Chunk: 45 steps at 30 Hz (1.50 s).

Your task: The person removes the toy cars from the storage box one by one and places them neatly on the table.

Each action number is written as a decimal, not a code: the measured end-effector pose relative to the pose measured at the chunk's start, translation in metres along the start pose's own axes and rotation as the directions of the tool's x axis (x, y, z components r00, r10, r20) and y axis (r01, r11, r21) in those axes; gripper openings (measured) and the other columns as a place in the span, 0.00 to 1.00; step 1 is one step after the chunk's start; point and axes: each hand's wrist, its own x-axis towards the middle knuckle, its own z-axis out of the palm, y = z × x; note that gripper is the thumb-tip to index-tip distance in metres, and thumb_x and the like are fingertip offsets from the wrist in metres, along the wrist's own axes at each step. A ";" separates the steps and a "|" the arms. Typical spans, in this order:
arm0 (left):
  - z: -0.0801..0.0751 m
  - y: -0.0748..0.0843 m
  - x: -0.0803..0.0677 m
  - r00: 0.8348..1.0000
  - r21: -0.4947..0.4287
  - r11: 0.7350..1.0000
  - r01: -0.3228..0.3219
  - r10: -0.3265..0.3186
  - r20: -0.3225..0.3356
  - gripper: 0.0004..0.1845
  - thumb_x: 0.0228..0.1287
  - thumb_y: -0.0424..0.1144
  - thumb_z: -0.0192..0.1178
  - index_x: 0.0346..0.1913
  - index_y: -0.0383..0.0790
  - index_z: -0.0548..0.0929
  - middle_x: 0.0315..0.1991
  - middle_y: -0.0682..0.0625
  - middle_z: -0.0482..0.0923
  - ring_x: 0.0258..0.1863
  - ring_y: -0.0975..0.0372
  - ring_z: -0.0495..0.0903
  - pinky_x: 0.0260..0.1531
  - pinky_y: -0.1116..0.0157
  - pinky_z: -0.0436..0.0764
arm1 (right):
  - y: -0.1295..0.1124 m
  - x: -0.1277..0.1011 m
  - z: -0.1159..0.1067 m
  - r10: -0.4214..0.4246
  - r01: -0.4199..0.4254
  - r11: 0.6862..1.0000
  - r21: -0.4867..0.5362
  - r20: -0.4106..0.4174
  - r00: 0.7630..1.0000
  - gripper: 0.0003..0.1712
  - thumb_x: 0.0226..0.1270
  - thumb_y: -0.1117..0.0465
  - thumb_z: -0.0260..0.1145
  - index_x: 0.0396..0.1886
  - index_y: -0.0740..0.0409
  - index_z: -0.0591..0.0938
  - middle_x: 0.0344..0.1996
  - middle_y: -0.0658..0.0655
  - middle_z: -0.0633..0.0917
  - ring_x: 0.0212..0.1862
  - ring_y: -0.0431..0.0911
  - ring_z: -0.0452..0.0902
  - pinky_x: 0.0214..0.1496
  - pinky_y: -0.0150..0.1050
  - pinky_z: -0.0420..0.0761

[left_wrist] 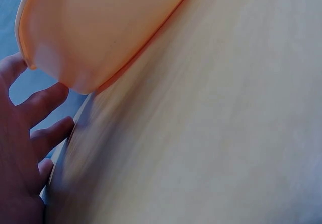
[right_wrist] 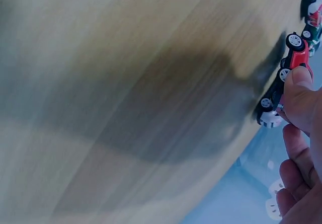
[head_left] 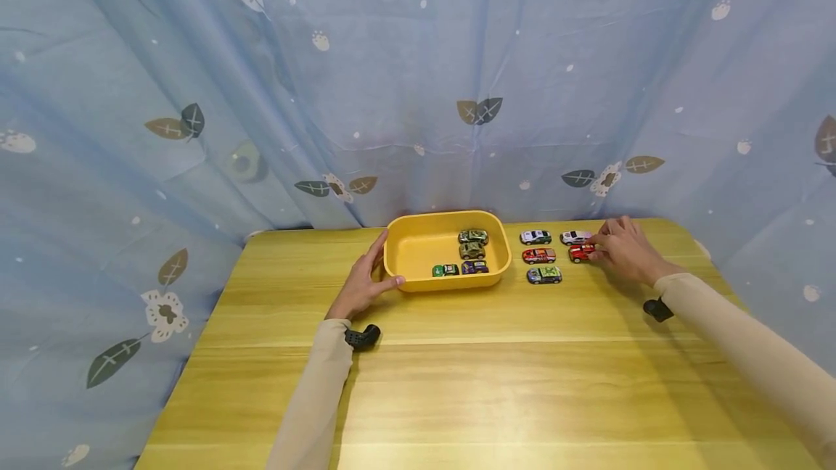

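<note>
Tub (head_left: 418, 244): mid-surface (head_left: 457, 383), toward the far edge
Inside tub: four toy cars (head_left: 472, 252), right half
Right of tub: five more cars (head_left: 541, 255) in rows
Left hand (head_left: 363, 283): against tub's left wall
Right hand (head_left: 625, 248): at rightmost cars

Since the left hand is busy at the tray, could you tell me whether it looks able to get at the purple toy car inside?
Probably yes. The left hand rests against the yellow tray at its left end, the tray is open-topped, and nothing covers the purple toy car by its front wall.
</note>
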 end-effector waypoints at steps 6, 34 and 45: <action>0.004 0.000 -0.001 1.000 -0.002 1.000 0.014 -0.014 -0.001 0.57 0.65 0.41 0.76 0.88 0.53 0.49 0.87 0.45 0.51 0.83 0.45 0.60 0.83 0.46 0.59 | 0.002 -0.002 0.006 0.008 -0.008 1.000 0.007 0.004 1.000 0.14 0.67 0.62 0.76 0.49 0.65 0.91 0.41 0.63 0.81 0.46 0.59 0.67 0.42 0.49 0.64; -0.007 0.049 -0.010 0.999 0.009 0.999 0.050 -0.050 0.014 0.54 0.64 0.37 0.74 0.86 0.35 0.52 0.85 0.35 0.53 0.80 0.39 0.63 0.82 0.41 0.59 | -0.001 0.009 -0.012 0.143 -0.166 0.978 0.127 0.173 0.974 0.25 0.61 0.55 0.82 0.57 0.55 0.88 0.57 0.71 0.79 0.57 0.67 0.63 0.52 0.64 0.60; -0.009 0.047 -0.011 0.999 0.007 0.999 0.045 -0.045 0.005 0.54 0.64 0.36 0.74 0.86 0.37 0.51 0.85 0.36 0.53 0.81 0.39 0.62 0.82 0.41 0.58 | -0.049 0.060 -0.035 0.063 -0.056 0.958 0.281 -0.016 0.998 0.23 0.70 0.54 0.76 0.61 0.56 0.87 0.64 0.71 0.76 0.62 0.68 0.62 0.53 0.65 0.59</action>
